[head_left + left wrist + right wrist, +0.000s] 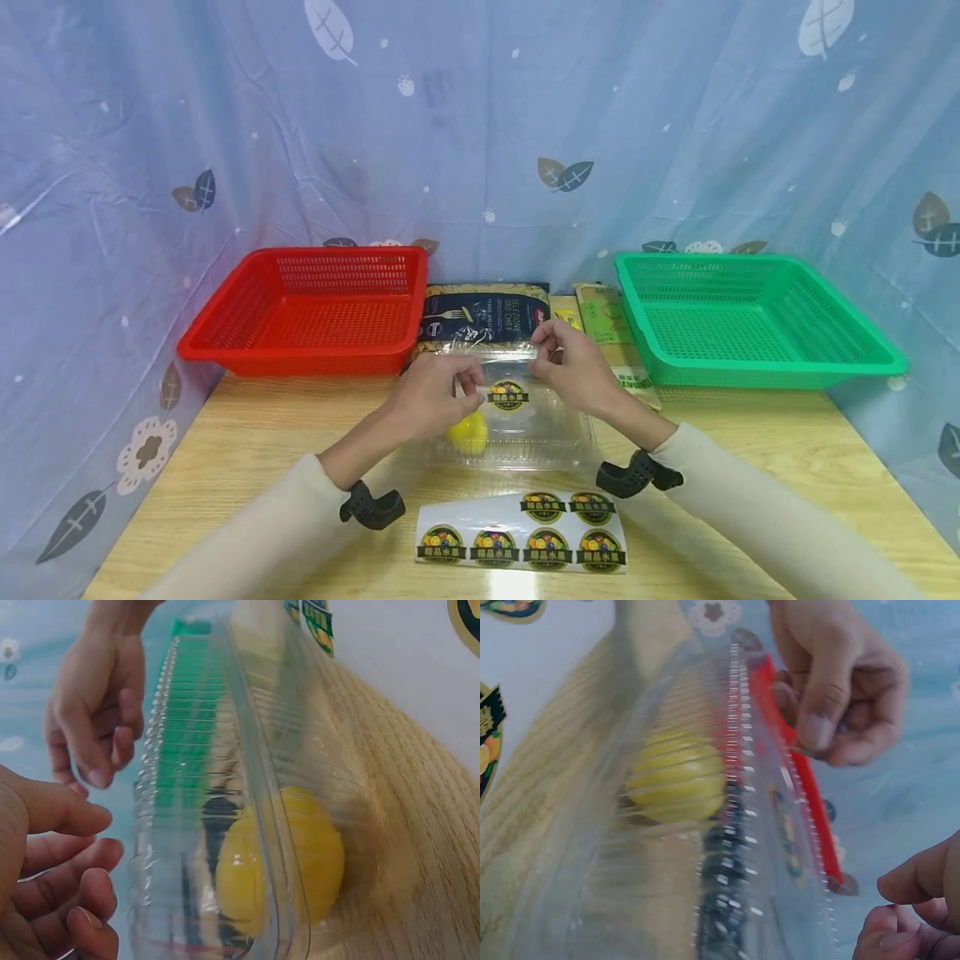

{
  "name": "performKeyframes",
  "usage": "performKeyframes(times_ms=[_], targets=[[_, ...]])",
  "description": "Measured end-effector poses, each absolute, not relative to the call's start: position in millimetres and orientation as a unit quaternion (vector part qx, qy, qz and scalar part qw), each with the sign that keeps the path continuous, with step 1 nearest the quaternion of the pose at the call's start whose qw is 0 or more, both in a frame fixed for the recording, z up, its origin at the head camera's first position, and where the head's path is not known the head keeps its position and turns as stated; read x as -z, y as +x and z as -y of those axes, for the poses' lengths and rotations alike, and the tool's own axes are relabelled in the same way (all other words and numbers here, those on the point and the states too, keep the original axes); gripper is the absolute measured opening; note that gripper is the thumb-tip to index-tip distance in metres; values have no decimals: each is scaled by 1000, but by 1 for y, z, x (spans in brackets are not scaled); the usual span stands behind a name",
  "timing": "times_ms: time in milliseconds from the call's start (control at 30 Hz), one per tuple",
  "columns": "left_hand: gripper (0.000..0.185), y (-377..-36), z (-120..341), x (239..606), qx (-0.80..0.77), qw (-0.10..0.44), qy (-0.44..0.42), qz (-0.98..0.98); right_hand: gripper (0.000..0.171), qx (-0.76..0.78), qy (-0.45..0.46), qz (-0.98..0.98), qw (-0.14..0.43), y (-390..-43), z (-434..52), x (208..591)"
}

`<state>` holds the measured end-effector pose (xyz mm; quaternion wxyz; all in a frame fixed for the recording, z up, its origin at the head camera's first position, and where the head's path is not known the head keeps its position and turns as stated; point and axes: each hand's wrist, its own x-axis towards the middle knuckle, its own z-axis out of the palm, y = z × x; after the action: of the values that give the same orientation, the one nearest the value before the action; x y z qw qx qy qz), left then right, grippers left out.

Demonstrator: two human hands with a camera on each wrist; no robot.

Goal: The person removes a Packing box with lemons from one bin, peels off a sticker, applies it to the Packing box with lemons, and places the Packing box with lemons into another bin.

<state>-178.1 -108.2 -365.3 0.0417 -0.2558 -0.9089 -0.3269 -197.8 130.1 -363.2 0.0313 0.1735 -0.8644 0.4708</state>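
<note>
Fingers (468, 379) of the left hand (431, 400) and right hand (573, 367) are curling loosely, holding nothing, just above the clear plastic box (517, 425) with the yellow lemon (467, 433) inside. It is sitting on the wooden worktop (750, 433), right under both hands, long side running left to right.

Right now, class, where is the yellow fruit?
In the head view the yellow fruit sits inside the clear plastic box at table centre, toward its left end, just below the left hand and behind the sticker sheet.
</note>
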Motion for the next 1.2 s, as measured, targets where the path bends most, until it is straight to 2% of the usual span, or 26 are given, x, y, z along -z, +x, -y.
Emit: performKeyframes(times_ms=[200, 600, 967, 1200], targets=[[7, -168, 120, 363, 341, 52, -228, 910, 21, -506, 145, 849, 41, -193, -140, 359], [4, -152, 140, 366, 361, 125, -193, 904, 22, -528, 141, 828, 128, -172, -161, 350], [13, -155, 156, 376, 356, 87, -100, 925, 21, -555, 128, 793, 215, -158, -188, 344], [29, -161, 161, 381, 338, 46, -73, 937, 20, -622, 78, 740, 243, -155, -207, 343]])
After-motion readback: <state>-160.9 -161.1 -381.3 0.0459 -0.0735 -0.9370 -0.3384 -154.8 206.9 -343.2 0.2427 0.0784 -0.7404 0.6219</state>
